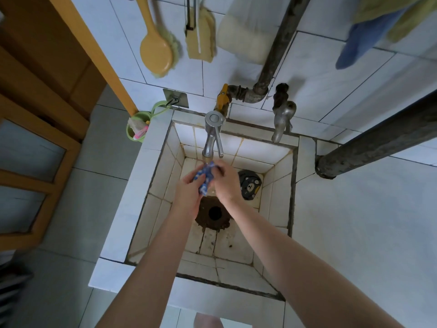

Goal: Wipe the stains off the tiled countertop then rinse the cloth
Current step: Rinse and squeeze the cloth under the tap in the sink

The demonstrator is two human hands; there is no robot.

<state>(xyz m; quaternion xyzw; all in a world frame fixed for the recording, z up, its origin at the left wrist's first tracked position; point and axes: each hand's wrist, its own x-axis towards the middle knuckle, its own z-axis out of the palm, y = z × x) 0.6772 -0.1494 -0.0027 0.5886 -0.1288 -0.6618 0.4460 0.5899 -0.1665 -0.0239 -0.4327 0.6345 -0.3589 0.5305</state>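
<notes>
A blue-and-white patterned cloth (205,178) is bunched between both my hands, right under the spout of the chrome tap (211,138). My left hand (188,194) grips its left side and my right hand (224,183) grips its right side. Both hands hover over the deep tiled sink (276,192), above its rusty drain hole (214,213). The white tiled countertop (354,221) spreads to the right of the sink. Much of the cloth is hidden inside my hands.
A dark sink stopper with a bear face (249,184) lies in the sink's far right corner. A second old tap (282,119) and a yellow valve (223,98) sit behind. Brushes (157,48) hang on the wall. A green cup (137,129) hangs at the left.
</notes>
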